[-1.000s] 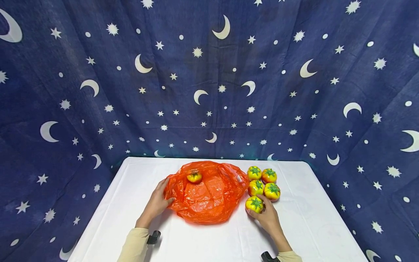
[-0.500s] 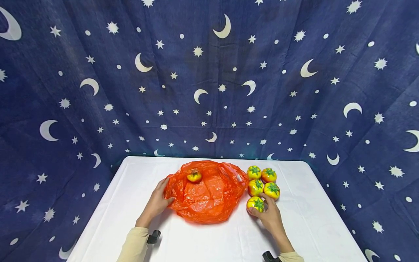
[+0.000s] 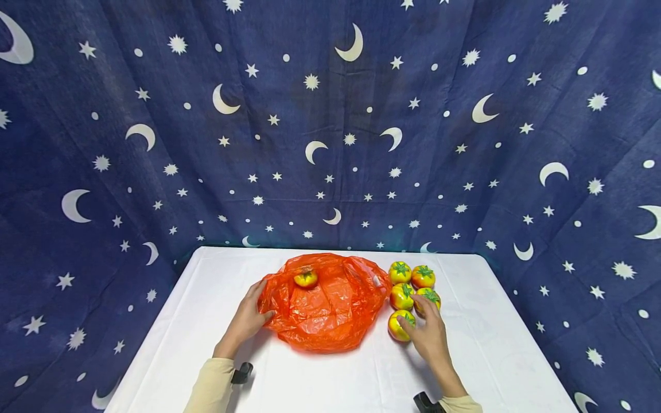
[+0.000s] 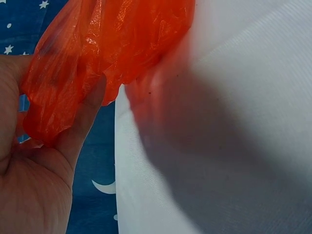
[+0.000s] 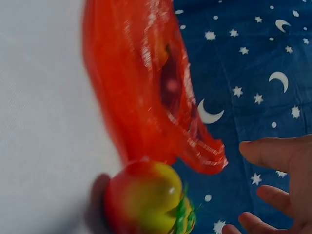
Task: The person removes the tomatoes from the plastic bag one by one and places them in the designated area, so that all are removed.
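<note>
A red plastic bag (image 3: 330, 310) lies spread with its mouth open in the head view, one yellow-red tomato (image 3: 306, 279) inside near its far left. My left hand (image 3: 247, 315) holds the bag's left rim, the plastic running between thumb (image 4: 87, 114) and fingers. To the right of the bag, several tomatoes with green leafy tops stand grouped. Over the nearest tomato (image 3: 399, 326) is my right hand (image 3: 430, 332), fingers spread and holding nothing. The right wrist view shows this tomato (image 5: 144, 197) in front of the bag, apart from the fingers (image 5: 268, 152).
Behind the nearest tomato, two pairs of tomatoes stand close together, among them a back left one (image 3: 400, 272) and a back right one (image 3: 423, 276). The white-covered table (image 3: 330, 384) ends at a dark blue curtain (image 3: 330, 115) with moons and stars.
My right hand has let go of the nearest tomato, its fingers spreading and lifting slightly to the right. The left hand and the bag have stayed put.
</note>
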`<state>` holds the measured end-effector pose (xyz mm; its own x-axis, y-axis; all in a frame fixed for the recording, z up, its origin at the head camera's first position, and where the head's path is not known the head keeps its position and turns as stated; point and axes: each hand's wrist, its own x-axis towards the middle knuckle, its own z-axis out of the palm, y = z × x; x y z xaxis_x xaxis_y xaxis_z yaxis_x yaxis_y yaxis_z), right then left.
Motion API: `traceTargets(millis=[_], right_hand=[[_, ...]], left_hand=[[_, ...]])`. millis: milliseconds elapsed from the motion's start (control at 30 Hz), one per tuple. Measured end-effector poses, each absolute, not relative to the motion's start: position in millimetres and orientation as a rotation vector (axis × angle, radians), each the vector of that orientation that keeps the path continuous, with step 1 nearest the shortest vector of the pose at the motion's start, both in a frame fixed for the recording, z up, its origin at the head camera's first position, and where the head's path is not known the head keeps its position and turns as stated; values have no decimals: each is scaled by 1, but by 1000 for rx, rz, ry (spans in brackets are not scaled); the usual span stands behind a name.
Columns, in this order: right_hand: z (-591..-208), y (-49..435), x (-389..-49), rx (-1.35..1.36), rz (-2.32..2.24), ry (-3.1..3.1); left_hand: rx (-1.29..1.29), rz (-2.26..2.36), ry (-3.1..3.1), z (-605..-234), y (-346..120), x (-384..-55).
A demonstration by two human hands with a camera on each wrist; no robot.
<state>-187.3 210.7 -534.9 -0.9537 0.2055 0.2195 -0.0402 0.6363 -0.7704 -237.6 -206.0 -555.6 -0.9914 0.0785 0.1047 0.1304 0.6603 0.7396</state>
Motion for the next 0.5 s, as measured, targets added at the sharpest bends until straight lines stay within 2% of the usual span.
traceTargets(millis=[500], right_hand=[[-522, 162, -188, 124, 1327, -2487]], left_hand=[[-160, -1289, -2823, -558, -207, -242]])
